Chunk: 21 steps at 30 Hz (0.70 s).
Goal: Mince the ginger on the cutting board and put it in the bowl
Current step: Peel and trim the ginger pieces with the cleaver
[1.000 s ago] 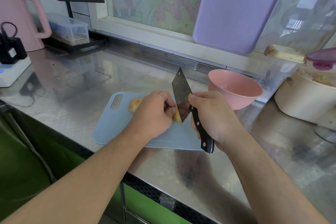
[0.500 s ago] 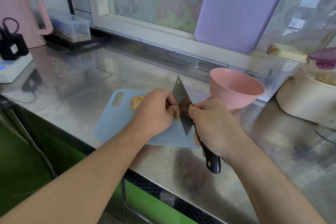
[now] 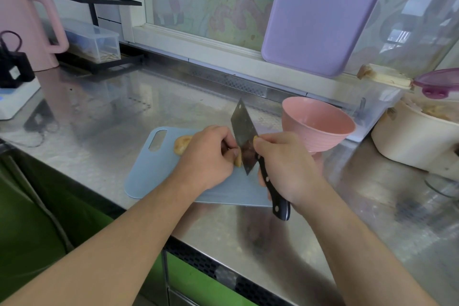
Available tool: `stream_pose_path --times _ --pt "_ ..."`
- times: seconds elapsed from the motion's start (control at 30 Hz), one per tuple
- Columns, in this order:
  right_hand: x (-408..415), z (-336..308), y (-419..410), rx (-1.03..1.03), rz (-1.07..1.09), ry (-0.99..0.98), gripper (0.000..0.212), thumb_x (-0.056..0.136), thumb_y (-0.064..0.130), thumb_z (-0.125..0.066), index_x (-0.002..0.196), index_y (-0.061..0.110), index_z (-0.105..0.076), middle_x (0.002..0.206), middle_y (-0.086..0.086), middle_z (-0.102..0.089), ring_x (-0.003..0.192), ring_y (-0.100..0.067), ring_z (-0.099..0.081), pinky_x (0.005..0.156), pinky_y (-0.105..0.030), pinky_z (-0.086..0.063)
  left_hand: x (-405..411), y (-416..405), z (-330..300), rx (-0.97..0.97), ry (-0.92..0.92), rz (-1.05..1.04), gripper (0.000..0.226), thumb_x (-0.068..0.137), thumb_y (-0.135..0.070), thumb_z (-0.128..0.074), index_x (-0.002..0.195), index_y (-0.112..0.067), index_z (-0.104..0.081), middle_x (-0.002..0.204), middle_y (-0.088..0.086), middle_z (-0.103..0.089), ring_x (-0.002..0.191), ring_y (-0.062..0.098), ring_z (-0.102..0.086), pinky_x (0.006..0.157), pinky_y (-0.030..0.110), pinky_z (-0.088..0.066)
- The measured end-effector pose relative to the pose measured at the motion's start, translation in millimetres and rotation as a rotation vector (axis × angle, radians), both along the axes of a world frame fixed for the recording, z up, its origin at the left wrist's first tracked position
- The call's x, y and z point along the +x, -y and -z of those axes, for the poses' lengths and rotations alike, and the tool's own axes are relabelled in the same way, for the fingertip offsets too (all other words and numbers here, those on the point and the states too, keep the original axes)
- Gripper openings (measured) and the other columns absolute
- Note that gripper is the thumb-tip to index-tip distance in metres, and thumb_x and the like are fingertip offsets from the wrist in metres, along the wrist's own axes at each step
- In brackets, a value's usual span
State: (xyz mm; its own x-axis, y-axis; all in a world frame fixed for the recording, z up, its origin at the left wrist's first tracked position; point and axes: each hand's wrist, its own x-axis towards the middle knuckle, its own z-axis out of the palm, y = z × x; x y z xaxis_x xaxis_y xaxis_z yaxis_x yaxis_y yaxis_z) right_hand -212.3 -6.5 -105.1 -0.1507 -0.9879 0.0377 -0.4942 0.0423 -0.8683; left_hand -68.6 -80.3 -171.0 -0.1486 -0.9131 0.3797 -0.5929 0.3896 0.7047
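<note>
My left hand [image 3: 207, 156] pins the ginger [image 3: 182, 144] on the cutting board [image 3: 154, 171]; my right hand [image 3: 285, 166] grips the cleaver [image 3: 244, 141], beside the pink bowl [image 3: 316, 126].

No text, label, brand, number or sign can be read anywhere here; the small pale tag on the black charger [image 3: 14, 72] at far left is too blurred to make out
</note>
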Motion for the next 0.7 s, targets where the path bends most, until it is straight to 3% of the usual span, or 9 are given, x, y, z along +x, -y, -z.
stream_pose_path --times 0.07,0.13,0.27,0.5,0.7 --pt "-5.2 -6.1 -1.5 -0.042 0.007 0.053 0.046 0.101 0.016 -0.048 0.057 0.011 -0.057 0.047 -0.019 -0.053 0.033 -0.022 -0.040 0.040 -0.026 -0.035 -0.2 0.6 -0.1 0.008 -0.004 -0.001 0.014 0.088 -0.014 -0.074 0.080 -0.023 -0.067 0.086 -0.009 -0.066 0.078 0.005 -0.063 0.070 0.021 -0.051" --pt "-7.2 -10.4 -2.5 -0.056 -0.005 0.095 0.050 0.102 0.016 -0.049 0.053 0.014 -0.060 0.048 -0.022 -0.051 0.033 -0.022 -0.039 0.038 -0.025 -0.035 -0.2 1.1 0.2 0.017 -0.011 -0.007 0.013 0.089 -0.014 -0.074 0.081 -0.022 -0.068 0.087 -0.008 -0.066 0.080 0.006 -0.064 0.072 0.022 -0.051" --pt "-3.4 -10.9 -3.8 -0.030 -0.043 0.104 0.047 0.102 0.017 -0.049 0.058 0.010 -0.063 0.049 -0.021 -0.052 0.031 -0.021 -0.038 0.038 -0.022 -0.035 0.1 1.7 0.9 0.029 -0.018 -0.011 0.014 0.090 -0.014 -0.073 0.080 -0.023 -0.067 0.086 -0.008 -0.068 0.078 0.006 -0.064 0.071 0.023 -0.052" --pt "0.6 -8.0 -3.5 0.012 -0.022 0.091 0.050 0.101 0.012 -0.048 0.051 0.016 -0.049 0.048 -0.021 -0.050 0.031 -0.021 -0.036 0.036 -0.022 -0.034 0.6 1.0 1.1 0.042 -0.010 -0.037 0.018 0.090 -0.014 -0.073 0.077 -0.026 -0.066 0.082 -0.010 -0.068 0.075 0.003 -0.064 0.069 0.023 -0.053" --pt "1.4 -6.7 -4.4 0.034 -0.007 0.047 0.049 0.102 0.014 -0.047 0.053 0.015 -0.053 0.047 -0.020 -0.051 0.033 -0.023 -0.037 0.036 -0.026 -0.038 0.0 -0.8 -0.8 0.047 -0.006 -0.041 0.017 0.090 -0.014 -0.073 0.078 -0.025 -0.067 0.082 -0.009 -0.068 0.076 0.005 -0.065 0.072 0.028 -0.056"
